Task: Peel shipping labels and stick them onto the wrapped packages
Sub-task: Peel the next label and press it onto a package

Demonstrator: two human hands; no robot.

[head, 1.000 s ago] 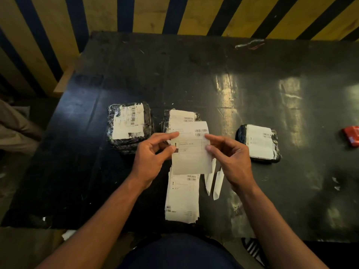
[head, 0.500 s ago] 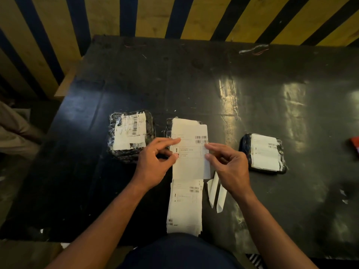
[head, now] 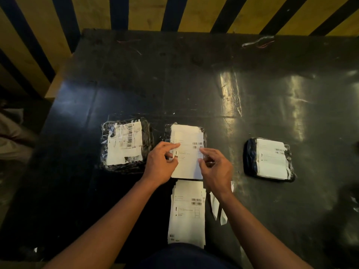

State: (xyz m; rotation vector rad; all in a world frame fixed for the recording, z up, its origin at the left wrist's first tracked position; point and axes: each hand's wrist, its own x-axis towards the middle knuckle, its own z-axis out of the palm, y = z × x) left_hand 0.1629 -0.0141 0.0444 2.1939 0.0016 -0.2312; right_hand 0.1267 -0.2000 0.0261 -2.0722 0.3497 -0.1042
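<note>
I hold one white shipping label by its side edges, my left hand pinching the left edge and my right hand the right. It hangs over the middle wrapped package, which carries a label and is mostly hidden behind the sheet. A wrapped package with a wrinkled label lies to the left. Another labelled package lies to the right. A stack of labels rests near the table's front edge below my hands.
The work surface is a black table with glare patches. Peeled backing strips lie right of the label stack. Thin wires sit at the far edge. A yellow and black striped wall stands behind.
Both hands have carried the held label forward, away from the stack and over the middle package. The camera has tipped, so the red object at the right edge is out of view.
</note>
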